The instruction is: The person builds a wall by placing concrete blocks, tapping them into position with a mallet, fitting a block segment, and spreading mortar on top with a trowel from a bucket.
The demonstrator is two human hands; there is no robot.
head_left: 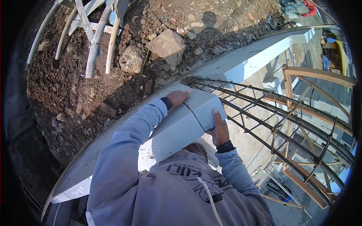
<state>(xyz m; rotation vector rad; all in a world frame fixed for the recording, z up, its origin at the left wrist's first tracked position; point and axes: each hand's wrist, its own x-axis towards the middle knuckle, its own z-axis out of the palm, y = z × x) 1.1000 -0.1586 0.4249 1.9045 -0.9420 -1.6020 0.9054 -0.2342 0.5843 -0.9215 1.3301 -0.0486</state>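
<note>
pale end block [208,111] under two bare hands on a block wall [85,175]

the end block sits at the near end of the wall's top course, a thin dark joint dividing it from the neighbouring block [177,132]. the left hand [177,98] lies over its top by the joint, fingers stretched out and close together, flat on the surface rather than wrapped round. the right hand [220,130] holds the lower corner: its thumb presses on the upright face, while the other fingers bend in at the bottom edge, mostly hidden.

just beyond the block, a rebar cage [279,113] of dark bars and bent ties runs off to the right. a second stretch of pale blocks [260,56] continues beyond it, in sun and shade. rough brown soil [81,98] banks against the wall's far side, with a large rock [167,47] and several pale poles [98,41]. to the right stand brown timber frames [318,72], with grey stacked blocks [320,98] behind. a printed hoodie [158,199] fills the bottom.
</note>
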